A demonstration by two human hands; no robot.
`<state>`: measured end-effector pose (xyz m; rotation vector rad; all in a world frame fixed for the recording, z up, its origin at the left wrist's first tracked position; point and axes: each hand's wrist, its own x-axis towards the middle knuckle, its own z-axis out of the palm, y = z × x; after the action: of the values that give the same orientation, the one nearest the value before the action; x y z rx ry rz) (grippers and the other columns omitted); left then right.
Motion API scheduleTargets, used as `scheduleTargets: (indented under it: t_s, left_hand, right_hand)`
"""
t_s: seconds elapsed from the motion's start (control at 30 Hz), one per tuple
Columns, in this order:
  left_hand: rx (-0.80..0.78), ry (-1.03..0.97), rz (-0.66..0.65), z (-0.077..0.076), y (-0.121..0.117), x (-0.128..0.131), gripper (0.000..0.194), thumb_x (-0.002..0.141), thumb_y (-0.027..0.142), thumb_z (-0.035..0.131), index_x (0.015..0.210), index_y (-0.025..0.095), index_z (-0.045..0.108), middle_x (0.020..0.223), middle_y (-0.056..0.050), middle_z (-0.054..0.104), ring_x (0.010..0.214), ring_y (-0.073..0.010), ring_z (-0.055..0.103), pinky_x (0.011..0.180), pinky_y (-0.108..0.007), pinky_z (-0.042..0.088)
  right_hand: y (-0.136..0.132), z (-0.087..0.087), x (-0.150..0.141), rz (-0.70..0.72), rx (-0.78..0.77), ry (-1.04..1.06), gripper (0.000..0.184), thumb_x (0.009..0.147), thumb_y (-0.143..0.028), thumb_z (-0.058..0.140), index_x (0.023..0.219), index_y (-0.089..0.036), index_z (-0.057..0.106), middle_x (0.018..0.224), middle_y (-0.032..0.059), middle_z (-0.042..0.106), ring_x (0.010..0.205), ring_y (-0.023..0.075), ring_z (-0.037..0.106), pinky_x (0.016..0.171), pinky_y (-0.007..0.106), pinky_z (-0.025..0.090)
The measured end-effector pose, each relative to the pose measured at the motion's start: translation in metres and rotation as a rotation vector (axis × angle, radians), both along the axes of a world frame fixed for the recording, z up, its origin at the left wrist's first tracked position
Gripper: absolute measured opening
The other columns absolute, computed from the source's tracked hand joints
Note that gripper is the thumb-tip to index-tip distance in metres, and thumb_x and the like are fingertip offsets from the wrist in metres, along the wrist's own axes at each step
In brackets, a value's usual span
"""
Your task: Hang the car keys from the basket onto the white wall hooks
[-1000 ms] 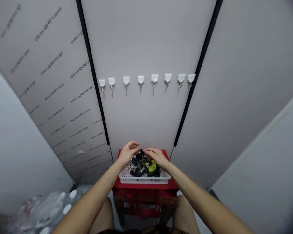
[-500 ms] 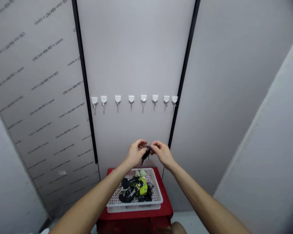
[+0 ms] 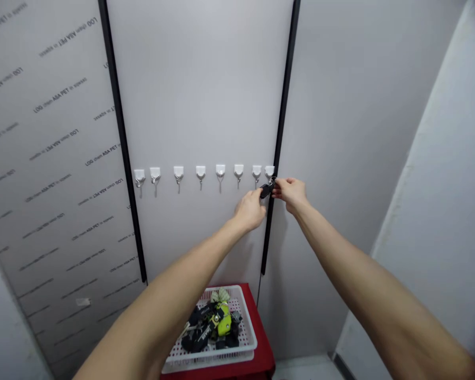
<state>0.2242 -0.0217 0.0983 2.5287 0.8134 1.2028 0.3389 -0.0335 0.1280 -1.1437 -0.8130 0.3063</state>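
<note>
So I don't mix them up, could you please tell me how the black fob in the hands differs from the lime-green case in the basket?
The black fob is dark, the lime-green case bright. The black fob is held up beside the rightmost hook; the lime-green case lies in the white basket.

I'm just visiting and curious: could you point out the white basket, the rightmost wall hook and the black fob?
White basket [image 3: 214, 359], head view: front wall.
Rightmost wall hook [image 3: 269, 170], head view: white backing.
Black fob [image 3: 265, 191], head view: dark body.

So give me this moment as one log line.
left hand: on black key item | right hand: at its ring | place: rightmost hook | basket: below
</note>
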Motion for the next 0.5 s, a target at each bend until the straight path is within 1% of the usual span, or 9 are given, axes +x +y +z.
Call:
scheduleTargets:
  t_s: [0.07,0.17,0.23,0.3,0.37,0.4,0.47,0.5]
  left_hand:
    - [0.006,0.037,0.020,0.000,0.002,0.003,0.044,0.063,0.012,0.042,0.106,0.013,0.037,0.101,-0.009,0.048,0.083,-0.0154,0.049,0.077,-0.029,0.037]
    - [-0.013,0.078,0.032,-0.006,0.003,0.001,0.044,0.063,0.013,0.041,0.108,0.013,0.037,0.102,-0.010,0.048,0.083,-0.0156,0.049,0.076,-0.029,0.037]
    - [-0.051,0.102,0.029,-0.015,0.002,-0.006,0.045,0.063,0.014,0.042,0.108,0.013,0.036,0.103,-0.010,0.047,0.083,-0.0149,0.049,0.076,-0.028,0.037]
    - [-0.098,0.113,0.025,-0.028,0.002,-0.017,0.045,0.064,0.014,0.042,0.108,0.012,0.037,0.104,-0.010,0.047,0.082,-0.0139,0.050,0.077,-0.027,0.037]
    - [-0.162,0.106,0.029,-0.048,0.003,-0.032,0.042,0.064,0.014,0.042,0.106,0.012,0.039,0.103,-0.009,0.047,0.081,-0.0128,0.050,0.077,-0.026,0.037]
    - [-0.200,0.099,0.034,-0.061,0.004,-0.040,0.041,0.064,0.014,0.043,0.104,0.013,0.041,0.102,-0.008,0.048,0.080,-0.0121,0.050,0.076,-0.025,0.038]
    - [-0.283,0.091,0.058,-0.093,0.007,-0.059,0.038,0.063,0.015,0.044,0.101,0.014,0.044,0.100,-0.007,0.050,0.079,-0.0109,0.051,0.074,-0.024,0.039]
    - [-0.328,0.094,0.076,-0.111,0.007,-0.069,0.036,0.063,0.015,0.044,0.099,0.015,0.045,0.098,-0.006,0.051,0.078,-0.0105,0.051,0.074,-0.024,0.039]
  right_hand:
    - [0.005,0.001,0.003,-0.029,-0.074,-0.026,0.011,0.060,-0.011,0.047,0.051,-0.014,0.040,0.038,-0.0053,0.044,0.033,0.0044,0.042,0.031,0.016,0.037]
    - [0.010,-0.004,0.005,-0.048,-0.156,-0.047,0.012,0.060,-0.012,0.047,0.051,-0.014,0.040,0.039,-0.0046,0.044,0.033,0.0053,0.042,0.030,0.017,0.036]
    - [0.010,-0.008,0.006,-0.049,-0.171,-0.046,0.011,0.060,-0.013,0.046,0.051,-0.014,0.040,0.040,-0.0041,0.044,0.033,0.0055,0.042,0.030,0.017,0.036]
    - [0.009,-0.013,0.009,-0.071,-0.163,-0.060,0.009,0.061,-0.015,0.045,0.053,-0.014,0.042,0.043,-0.0038,0.045,0.034,0.0054,0.042,0.032,0.018,0.036]
    - [0.007,-0.020,0.010,-0.136,-0.122,-0.109,0.005,0.061,-0.018,0.045,0.057,-0.014,0.045,0.047,-0.0038,0.045,0.035,0.0051,0.042,0.034,0.018,0.036]
    - [0.005,-0.026,0.010,-0.176,-0.090,-0.150,0.005,0.061,-0.019,0.044,0.060,-0.014,0.047,0.049,-0.0036,0.046,0.036,0.0050,0.042,0.036,0.018,0.036]
    - [0.001,-0.048,0.003,-0.223,-0.038,-0.262,0.011,0.060,-0.021,0.044,0.067,-0.014,0.049,0.054,-0.0030,0.049,0.040,0.0054,0.044,0.039,0.019,0.037]
    - [-0.002,-0.063,-0.003,-0.204,-0.041,-0.333,0.013,0.060,-0.021,0.044,0.069,-0.015,0.050,0.056,-0.0026,0.050,0.042,0.0058,0.044,0.042,0.019,0.037]
